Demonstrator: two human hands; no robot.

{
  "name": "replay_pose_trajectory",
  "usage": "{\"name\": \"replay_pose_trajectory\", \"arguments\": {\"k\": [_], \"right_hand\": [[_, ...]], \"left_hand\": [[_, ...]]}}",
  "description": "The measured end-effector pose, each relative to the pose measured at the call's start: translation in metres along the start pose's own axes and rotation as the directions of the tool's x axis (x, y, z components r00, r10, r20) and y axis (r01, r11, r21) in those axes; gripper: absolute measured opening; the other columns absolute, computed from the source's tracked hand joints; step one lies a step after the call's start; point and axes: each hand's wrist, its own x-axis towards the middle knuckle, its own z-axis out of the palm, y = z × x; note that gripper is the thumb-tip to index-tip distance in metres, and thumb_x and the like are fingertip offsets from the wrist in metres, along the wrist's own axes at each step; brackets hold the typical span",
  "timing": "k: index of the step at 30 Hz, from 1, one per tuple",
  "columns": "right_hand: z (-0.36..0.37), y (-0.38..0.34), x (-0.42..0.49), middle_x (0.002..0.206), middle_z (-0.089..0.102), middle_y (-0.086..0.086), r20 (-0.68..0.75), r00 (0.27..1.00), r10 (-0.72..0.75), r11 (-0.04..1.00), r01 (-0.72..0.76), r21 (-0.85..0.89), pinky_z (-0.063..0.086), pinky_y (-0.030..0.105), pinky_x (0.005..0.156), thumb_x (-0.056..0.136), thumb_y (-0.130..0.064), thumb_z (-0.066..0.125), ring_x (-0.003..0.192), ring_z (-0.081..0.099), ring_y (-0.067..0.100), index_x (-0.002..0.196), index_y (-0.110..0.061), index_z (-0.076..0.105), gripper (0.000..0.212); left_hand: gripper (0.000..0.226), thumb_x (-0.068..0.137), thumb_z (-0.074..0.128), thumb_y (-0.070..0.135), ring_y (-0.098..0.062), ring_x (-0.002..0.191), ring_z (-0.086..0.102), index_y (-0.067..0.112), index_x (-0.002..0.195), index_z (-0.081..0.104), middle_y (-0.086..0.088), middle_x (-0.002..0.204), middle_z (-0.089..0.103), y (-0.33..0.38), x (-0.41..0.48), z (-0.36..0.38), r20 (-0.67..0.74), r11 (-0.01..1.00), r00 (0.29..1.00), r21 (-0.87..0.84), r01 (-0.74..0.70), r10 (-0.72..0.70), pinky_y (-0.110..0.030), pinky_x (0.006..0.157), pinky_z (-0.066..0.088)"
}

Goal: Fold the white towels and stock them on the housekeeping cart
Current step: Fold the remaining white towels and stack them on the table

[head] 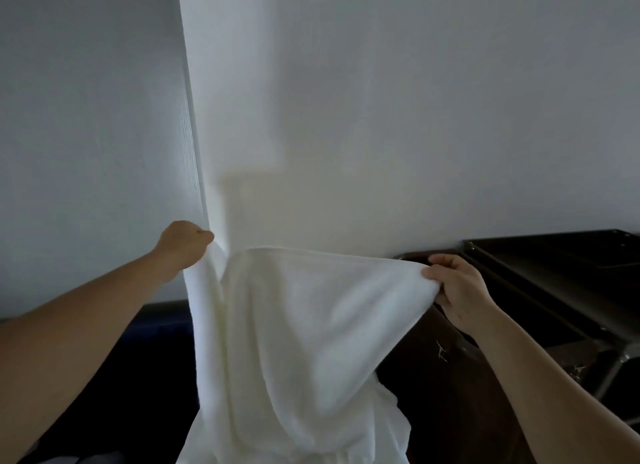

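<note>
The left hand (183, 243) and the right hand (457, 290) held up a white towel (304, 325).
The left hand was closed in a fist around one top corner of the towel, higher up on the left. The right hand pinched the other top corner between its thumb and fingers, lower down on the right. The towel hung in the air between them, and its bottom end ran out of view. A dark cart (554, 266) stood on the right, behind the right hand, by the white wall (415, 99).
</note>
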Motion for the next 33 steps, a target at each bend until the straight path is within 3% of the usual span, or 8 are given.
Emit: {"name": "replay_pose_trajectory", "arguments": {"k": [6,11,14,17,20,23,27,33], "right_hand": [[0.067,0.005,-0.024,0.061,0.061,0.006,0.015,0.999,-0.050,0.921,0.052,-0.385,0.046,0.031,0.054,0.076,0.004,0.069,0.056,0.056,0.021,0.070,-0.012,0.063,0.018],[0.132,-0.010,-0.049,0.058,0.066,-0.001,0.181,0.961,-0.210,0.848,0.271,-0.456,0.048,0.022,0.045,0.077,-0.005,0.067,0.043,0.063,0.013,0.077,-0.020,0.061,0.016],[0.143,-0.013,-0.061,0.062,0.070,0.003,0.225,0.943,-0.245,0.830,0.324,-0.454,0.057,0.029,0.057,0.080,-0.008,0.065,0.054,0.069,0.017,0.084,-0.021,0.060,0.015],[0.142,-0.012,-0.065,0.064,0.071,0.002,0.241,0.939,-0.245,0.826,0.332,-0.455,0.061,0.033,0.067,0.084,-0.007,0.065,0.056,0.070,0.013,0.092,-0.018,0.062,0.014],[0.143,-0.012,-0.066,0.088,0.074,0.004,0.265,0.934,-0.241,0.783,0.348,-0.515,0.060,0.029,0.073,0.088,-0.007,0.059,0.072,0.073,0.015,0.110,-0.012,0.067,0.024],[0.146,-0.018,-0.070,0.115,0.070,0.011,0.352,0.912,-0.209,0.686,0.393,-0.612,0.055,0.034,0.088,0.092,-0.010,0.049,0.101,0.068,0.025,0.123,-0.006,0.066,0.035],[0.141,-0.031,-0.074,0.147,0.052,0.008,0.506,0.856,-0.111,0.621,0.457,-0.637,0.038,0.039,0.112,0.095,-0.013,0.043,0.133,0.050,0.024,0.147,-0.012,0.046,0.052],[0.123,-0.033,-0.048,0.105,0.076,0.000,0.591,0.782,-0.198,0.831,0.454,-0.322,0.053,0.024,0.085,0.086,-0.020,0.053,0.094,0.070,0.006,0.126,-0.028,0.059,0.041]], "left_hand": [[0.022,0.091,0.061,0.003,-0.027,0.108,0.065,0.008,0.105,0.077,-0.006,0.113,0.072,0.025,-0.049,0.033,0.088,0.995,0.995,-0.086,-0.043,0.051,-0.030,0.093,0.047],[0.031,0.091,0.057,0.009,0.001,0.092,0.063,0.025,0.109,0.077,0.014,0.103,0.074,0.073,-0.101,0.078,0.097,0.946,0.956,-0.198,-0.255,0.278,-0.003,0.077,0.043],[0.038,0.098,0.051,0.018,0.008,0.065,0.060,0.027,0.133,0.061,0.024,0.062,0.065,0.079,-0.117,0.089,0.065,0.913,0.919,-0.161,-0.374,0.388,-0.004,0.065,0.044],[0.051,0.102,0.047,0.026,-0.002,0.068,0.063,0.018,0.152,0.036,0.009,0.066,0.067,0.076,-0.120,0.088,0.072,0.929,0.931,-0.125,-0.348,0.359,-0.015,0.069,0.045],[0.032,0.100,0.046,0.025,-0.014,0.090,0.068,0.011,0.124,0.063,0.000,0.094,0.075,0.078,-0.123,0.089,0.093,0.947,0.943,-0.046,-0.317,0.320,-0.021,0.078,0.048],[0.021,0.092,0.051,0.026,-0.013,0.062,0.055,0.010,0.081,0.059,0.002,0.068,0.062,0.084,-0.125,0.090,0.150,0.940,0.931,0.025,-0.341,0.334,-0.023,0.054,0.042],[0.026,0.085,0.062,0.033,-0.010,0.051,0.045,0.009,0.077,0.057,0.001,0.061,0.059,0.079,-0.124,0.086,0.144,0.936,0.927,0.021,-0.352,0.346,-0.023,0.051,0.035],[0.014,0.091,0.068,0.030,-0.004,0.074,0.061,0.020,0.100,0.074,0.011,0.084,0.070,0.074,-0.102,0.052,0.031,0.909,0.908,-0.011,-0.417,0.417,-0.003,0.062,0.038]]}}
